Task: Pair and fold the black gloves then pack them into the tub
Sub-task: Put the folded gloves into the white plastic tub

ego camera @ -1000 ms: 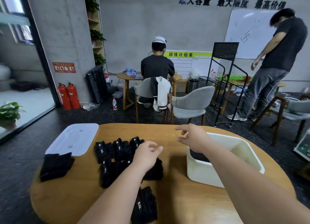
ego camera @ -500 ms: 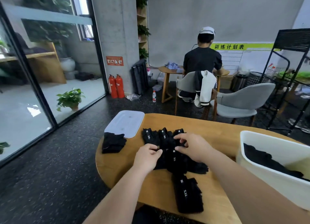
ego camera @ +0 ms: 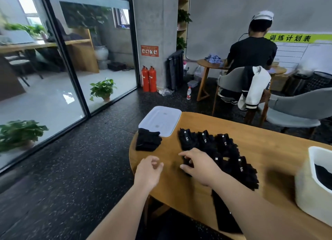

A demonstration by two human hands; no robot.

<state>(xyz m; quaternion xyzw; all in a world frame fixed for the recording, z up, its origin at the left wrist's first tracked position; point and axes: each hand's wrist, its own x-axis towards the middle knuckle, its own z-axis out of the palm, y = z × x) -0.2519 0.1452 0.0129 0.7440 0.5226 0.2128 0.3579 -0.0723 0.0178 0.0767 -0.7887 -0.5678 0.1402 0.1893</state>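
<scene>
Black gloves point(ego camera: 224, 150) lay in rows across the middle of the tabletop point(ego camera: 269, 150), white labels up. A second earlier your right hand was over by the tub. Half a second earlier both hands were on the rows.

At this reading your right hand point(ego camera: 199, 165) sat on the near-left end of the rows, fingers curled and thumb tucked in. Blur was heavy, but it appeared to pinch one glove. Your left hand point(ego camera: 148, 171) had come off the gloves to the tabletop's left edge, fingers loosely bent and holding nothing.

The tub point(ego camera: 305, 191) stood at the right edge with black fabric already inside. The lid point(ego camera: 159, 120) and a folded bundle point(ego camera: 147, 140) were at the far-left edge.

Judgement: one deposit was done and the next pair was being picked. The free left hand needed the matching glove.
</scene>
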